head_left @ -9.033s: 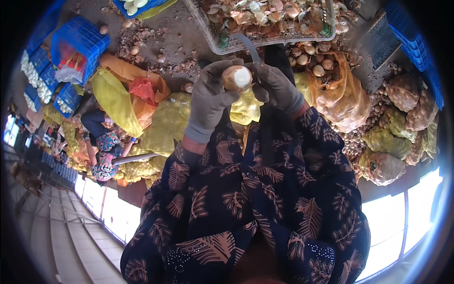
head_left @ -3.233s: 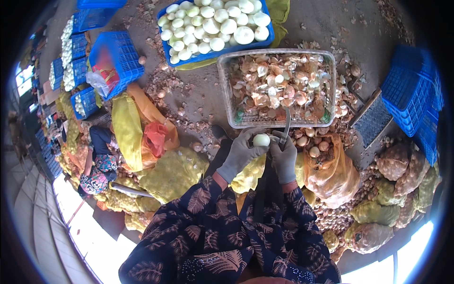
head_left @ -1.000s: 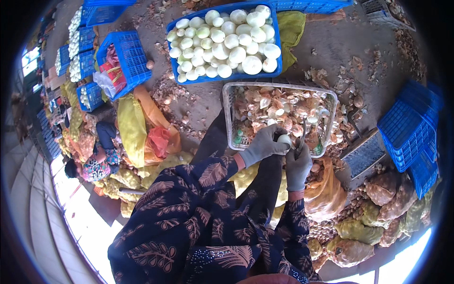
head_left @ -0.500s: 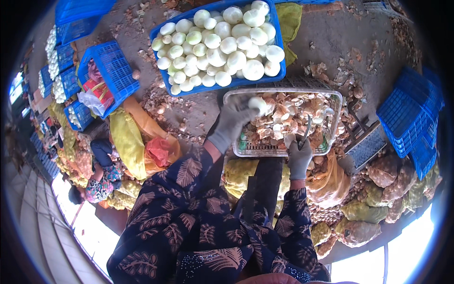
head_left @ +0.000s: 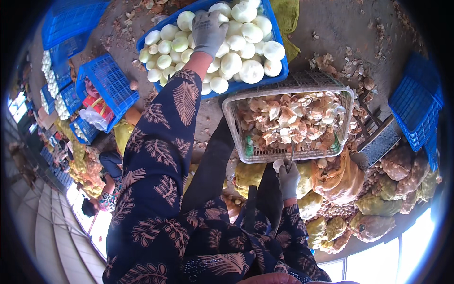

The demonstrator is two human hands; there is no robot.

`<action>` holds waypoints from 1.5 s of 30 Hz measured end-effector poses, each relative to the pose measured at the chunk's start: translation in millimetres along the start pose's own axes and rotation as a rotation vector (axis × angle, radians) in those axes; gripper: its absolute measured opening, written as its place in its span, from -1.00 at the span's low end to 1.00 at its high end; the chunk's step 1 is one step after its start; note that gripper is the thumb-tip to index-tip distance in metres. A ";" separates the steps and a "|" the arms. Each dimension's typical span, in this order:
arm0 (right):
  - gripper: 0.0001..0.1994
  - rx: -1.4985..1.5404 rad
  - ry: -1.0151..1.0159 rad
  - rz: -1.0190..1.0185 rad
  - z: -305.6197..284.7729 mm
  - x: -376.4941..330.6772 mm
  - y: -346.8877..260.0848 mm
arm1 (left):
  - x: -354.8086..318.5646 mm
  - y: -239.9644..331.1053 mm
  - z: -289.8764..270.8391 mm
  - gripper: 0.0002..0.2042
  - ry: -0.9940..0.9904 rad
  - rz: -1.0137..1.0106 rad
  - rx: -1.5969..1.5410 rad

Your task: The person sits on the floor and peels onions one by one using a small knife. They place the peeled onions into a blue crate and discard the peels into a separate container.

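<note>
My left hand [head_left: 208, 34], in a grey-white glove, reaches over the peeled onions [head_left: 231, 63] in the blue crate [head_left: 284, 71] at the far side. Its fingers are curled around a peeled onion at the top of the pile, which they mostly hide. Lower down, my gloved right hand [head_left: 289, 181] is closed around a knife [head_left: 292, 152] whose blade points away from me. A scrap of pale skin seems to lie against its thumb. Just beyond this hand stands a pale plastic basket [head_left: 228, 124] holding loose brown onion skins [head_left: 293, 116].
Blue crates [head_left: 416, 106] are stacked at right, above filled mesh sacks [head_left: 373, 227]. An orange mesh bag [head_left: 341, 179] sits beside the basket. At left stands another blue crate [head_left: 111, 78] with bags inside. Farther left, another person [head_left: 109, 194] bends among sacks.
My left hand has moved from the basket up to the crate with the peeled onion. My right hand has drawn back toward me with the knife, off the skins.
</note>
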State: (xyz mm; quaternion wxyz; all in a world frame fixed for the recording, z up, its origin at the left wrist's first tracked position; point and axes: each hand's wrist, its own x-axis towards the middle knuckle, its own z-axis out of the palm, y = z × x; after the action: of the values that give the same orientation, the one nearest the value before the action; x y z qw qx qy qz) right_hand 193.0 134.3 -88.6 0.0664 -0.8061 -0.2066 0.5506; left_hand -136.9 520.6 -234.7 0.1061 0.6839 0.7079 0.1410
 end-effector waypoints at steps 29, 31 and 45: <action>-0.65 -0.641 -0.447 -0.354 -97.8 -28.6 79.2 | -714.0 52.8 -149.2 -0.76 0.419 -1.920 -0.882; -0.65 -0.622 -0.429 -0.361 -86.6 -33.8 80.1 | -719.2 28.1 -132.9 -0.76 0.432 -1.909 -0.935; -0.65 -0.776 -0.351 -0.084 18.8 -88.0 87.0 | -606.5 -309.1 -15.8 -0.43 0.092 -1.159 -0.094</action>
State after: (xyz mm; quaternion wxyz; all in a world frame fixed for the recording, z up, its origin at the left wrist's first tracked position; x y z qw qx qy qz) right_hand 171.2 17.5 -49.2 -0.2555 -0.6563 -0.4395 0.5576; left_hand -406.8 -93.4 -352.3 0.1655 0.1723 0.9635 0.1208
